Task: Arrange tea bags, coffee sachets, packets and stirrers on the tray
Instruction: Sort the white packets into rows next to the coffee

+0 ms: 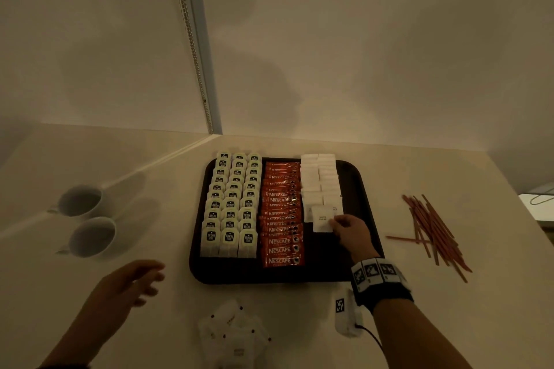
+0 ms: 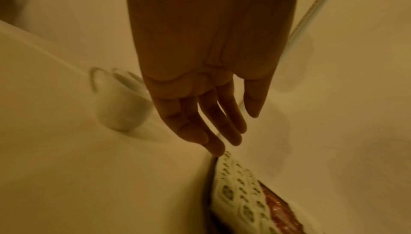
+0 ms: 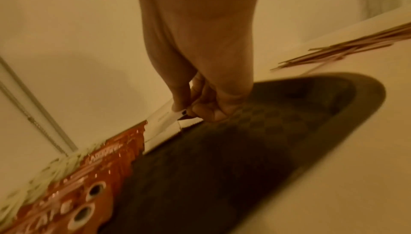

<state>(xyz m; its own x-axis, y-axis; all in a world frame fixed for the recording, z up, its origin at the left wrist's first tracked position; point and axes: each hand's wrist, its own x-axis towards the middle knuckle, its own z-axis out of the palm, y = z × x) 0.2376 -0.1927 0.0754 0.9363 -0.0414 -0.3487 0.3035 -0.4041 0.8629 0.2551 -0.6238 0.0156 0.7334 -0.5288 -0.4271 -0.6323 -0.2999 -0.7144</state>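
A dark tray (image 1: 362, 207) lies on the pale table. It holds three columns of tea bags (image 1: 229, 207), a column of red coffee sachets (image 1: 280, 216) and two columns of white packets (image 1: 319, 183). My right hand (image 1: 347, 231) pinches a white packet (image 1: 322, 219) by its corner at the near end of the packet columns; the same white packet (image 3: 163, 120) shows between thumb and fingers in the right wrist view. My left hand (image 1: 132, 284) hovers with fingers straight over the table, left of the tray, holding nothing. Loose white packets (image 1: 233, 332) lie in front of the tray.
Brown stirrers (image 1: 434, 228) lie in a loose heap on the table right of the tray. Two white cups (image 1: 87, 222) stand at the left. A small white device (image 1: 346, 313) with a cable lies near my right wrist. A wall rises behind the table.
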